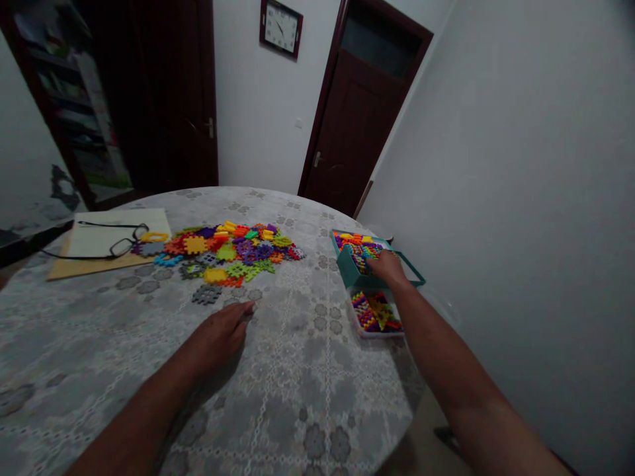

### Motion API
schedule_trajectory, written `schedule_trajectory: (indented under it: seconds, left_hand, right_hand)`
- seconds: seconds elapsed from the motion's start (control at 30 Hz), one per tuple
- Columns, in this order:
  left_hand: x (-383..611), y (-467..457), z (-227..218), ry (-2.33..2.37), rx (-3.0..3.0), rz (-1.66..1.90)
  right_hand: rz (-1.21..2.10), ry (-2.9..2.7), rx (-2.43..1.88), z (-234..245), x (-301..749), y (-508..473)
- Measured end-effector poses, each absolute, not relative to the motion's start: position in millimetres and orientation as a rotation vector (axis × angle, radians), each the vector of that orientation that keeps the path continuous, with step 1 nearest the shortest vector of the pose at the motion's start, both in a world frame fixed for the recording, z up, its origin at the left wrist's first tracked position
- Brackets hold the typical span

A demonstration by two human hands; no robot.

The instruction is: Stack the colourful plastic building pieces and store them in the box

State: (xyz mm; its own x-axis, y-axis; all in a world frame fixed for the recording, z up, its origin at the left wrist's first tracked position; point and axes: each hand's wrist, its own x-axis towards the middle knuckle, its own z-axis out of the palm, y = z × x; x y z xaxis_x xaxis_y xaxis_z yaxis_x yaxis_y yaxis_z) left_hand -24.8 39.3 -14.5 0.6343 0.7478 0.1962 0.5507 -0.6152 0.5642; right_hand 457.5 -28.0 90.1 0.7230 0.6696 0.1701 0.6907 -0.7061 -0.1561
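My left hand (223,332) lies on the tablecloth with its fingers stretched forward and nothing in it. Just beyond its fingertips spreads a pile of colourful plastic gear-shaped building pieces (225,252), with a grey piece (207,294) at its near edge. My right hand (387,266) reaches over the teal box (353,272) at the table's right side, where rows of colourful pieces (358,254) are packed upright. Its fingertips are at these pieces, and I cannot make out whether they grip one. Closer to me, a clear plastic container (364,335) holds more colourful pieces (374,311).
A pair of black-framed glasses (122,247) rests on paper and a tan folder (99,266) at the left. The round table (292,370) has a patterned cloth. A white wall (520,165) rises on the right. Dark doors (354,125) and a clock (281,28) are at the back.
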Motion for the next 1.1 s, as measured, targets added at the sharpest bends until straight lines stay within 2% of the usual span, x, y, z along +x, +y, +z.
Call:
schedule_trajectory:
  seconds: [0.27,0.6,0.97,1.1]
  left_hand:
    - [-24,32,-7,1.006,2.425,0.545]
    - [-24,36,-14,1.008,2.402,0.585]
    - [-23,34,-13,1.024,2.422,0.527]
    - [-23,35,-15,1.0,2.44,0.522]
  right_hand:
    - [-0.034,-1.145,-2.722,88,464,-29]
    - [-0.071,-1.065,-2.713,81,467,-32]
    - [0.295,-1.212,-2.426,92,473,-44]
    - [0.328,-1.177,-2.378,93,476,-45]
